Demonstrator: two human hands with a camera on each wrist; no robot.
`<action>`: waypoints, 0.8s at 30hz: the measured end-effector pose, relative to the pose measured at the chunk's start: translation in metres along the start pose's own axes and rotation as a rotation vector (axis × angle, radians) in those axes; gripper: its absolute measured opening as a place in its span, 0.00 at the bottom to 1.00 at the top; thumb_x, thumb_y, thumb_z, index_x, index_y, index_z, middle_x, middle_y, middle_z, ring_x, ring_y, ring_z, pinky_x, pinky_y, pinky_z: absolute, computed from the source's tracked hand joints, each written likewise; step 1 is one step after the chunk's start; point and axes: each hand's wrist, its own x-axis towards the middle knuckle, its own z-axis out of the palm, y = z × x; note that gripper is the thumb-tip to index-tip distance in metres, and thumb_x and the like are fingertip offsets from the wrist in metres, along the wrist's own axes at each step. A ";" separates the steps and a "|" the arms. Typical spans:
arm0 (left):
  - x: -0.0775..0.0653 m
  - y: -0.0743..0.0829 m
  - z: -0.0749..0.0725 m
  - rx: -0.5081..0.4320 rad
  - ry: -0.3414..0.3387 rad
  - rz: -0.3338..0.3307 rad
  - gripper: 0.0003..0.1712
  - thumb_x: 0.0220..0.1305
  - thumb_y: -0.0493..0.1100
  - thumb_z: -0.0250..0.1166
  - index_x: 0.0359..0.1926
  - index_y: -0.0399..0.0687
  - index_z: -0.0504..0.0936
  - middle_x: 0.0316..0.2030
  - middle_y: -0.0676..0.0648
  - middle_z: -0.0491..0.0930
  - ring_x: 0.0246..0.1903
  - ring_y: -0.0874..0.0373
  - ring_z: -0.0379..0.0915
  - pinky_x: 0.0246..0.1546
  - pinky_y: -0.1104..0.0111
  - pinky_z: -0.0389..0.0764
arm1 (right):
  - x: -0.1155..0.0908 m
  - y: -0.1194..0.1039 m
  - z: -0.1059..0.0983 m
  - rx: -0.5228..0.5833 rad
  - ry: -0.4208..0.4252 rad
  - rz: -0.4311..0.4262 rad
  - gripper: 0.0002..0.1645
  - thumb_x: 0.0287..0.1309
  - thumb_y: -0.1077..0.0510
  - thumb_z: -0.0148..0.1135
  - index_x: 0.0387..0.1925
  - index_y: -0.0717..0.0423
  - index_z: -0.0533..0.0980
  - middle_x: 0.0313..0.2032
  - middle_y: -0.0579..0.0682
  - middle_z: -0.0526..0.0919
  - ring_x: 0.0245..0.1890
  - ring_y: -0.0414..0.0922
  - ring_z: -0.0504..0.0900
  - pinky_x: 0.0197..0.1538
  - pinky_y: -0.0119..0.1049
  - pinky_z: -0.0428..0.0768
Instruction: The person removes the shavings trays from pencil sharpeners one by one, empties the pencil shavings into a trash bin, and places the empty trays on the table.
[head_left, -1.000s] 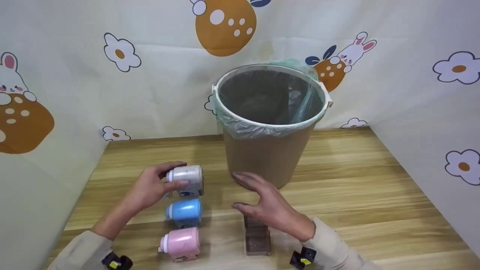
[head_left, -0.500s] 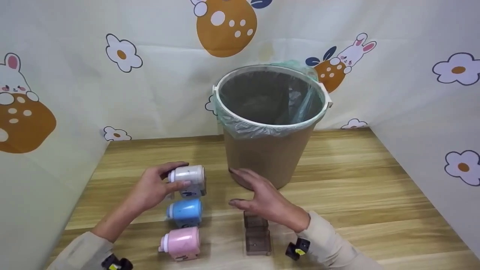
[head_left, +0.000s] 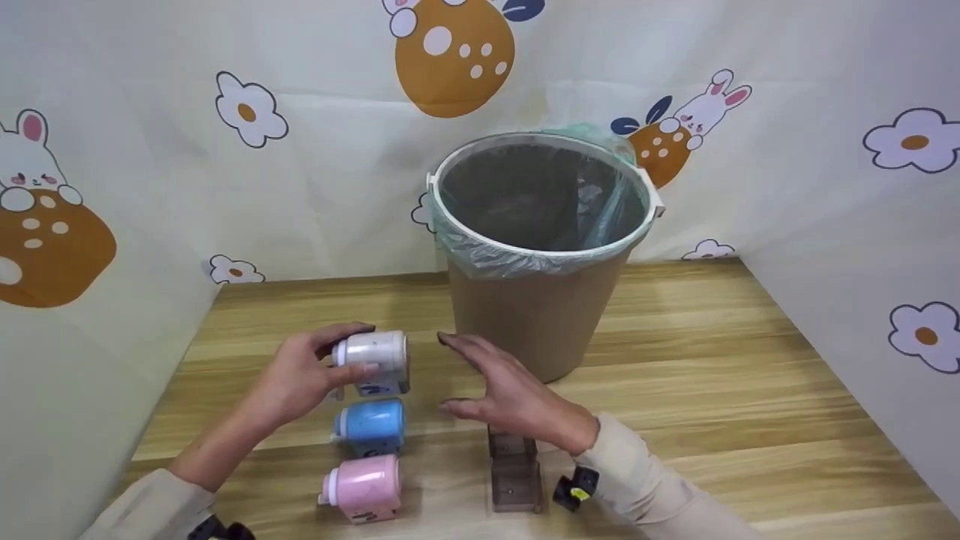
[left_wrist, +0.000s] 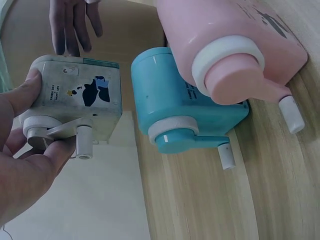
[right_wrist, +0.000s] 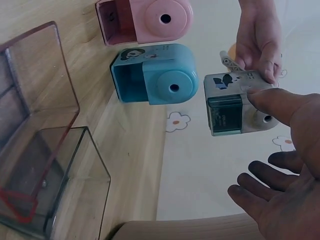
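My left hand grips a white crank pencil sharpener between thumb and fingers, held over the table at the left. A white-tipped crank handle juts from its side in the left wrist view. Its dark see-through shavings drawer sits in the body, facing my right hand, which is held out with fingers spread and nothing in it. In front stand a blue sharpener and a pink sharpener; the right wrist view shows hollow drawer slots in both.
Two see-through brown shavings drawers lie in a row on the wooden table, partly under my right forearm. Behind my hands stands a tall brown trash bin lined with a green bag. A printed cloth surrounds the table.
My right hand has moved left, away from the bin's base and closer to the white sharpener. The left hand keeps holding the sharpener in nearly the same place.
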 end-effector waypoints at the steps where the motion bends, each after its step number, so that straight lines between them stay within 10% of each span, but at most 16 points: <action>1: 0.000 0.001 0.000 0.001 0.001 -0.002 0.35 0.61 0.42 0.71 0.68 0.42 0.72 0.57 0.33 0.79 0.55 0.42 0.79 0.42 0.66 0.86 | 0.001 -0.001 0.001 0.006 -0.002 0.000 0.49 0.55 0.50 0.74 0.74 0.49 0.61 0.70 0.51 0.70 0.69 0.52 0.71 0.72 0.51 0.72; 24: -0.009 0.016 -0.012 0.014 -0.017 0.004 0.36 0.61 0.44 0.72 0.69 0.44 0.72 0.61 0.33 0.77 0.57 0.40 0.77 0.40 0.66 0.86 | 0.022 -0.013 0.016 0.011 -0.028 -0.017 0.48 0.56 0.52 0.74 0.74 0.53 0.61 0.67 0.50 0.72 0.63 0.48 0.75 0.67 0.41 0.78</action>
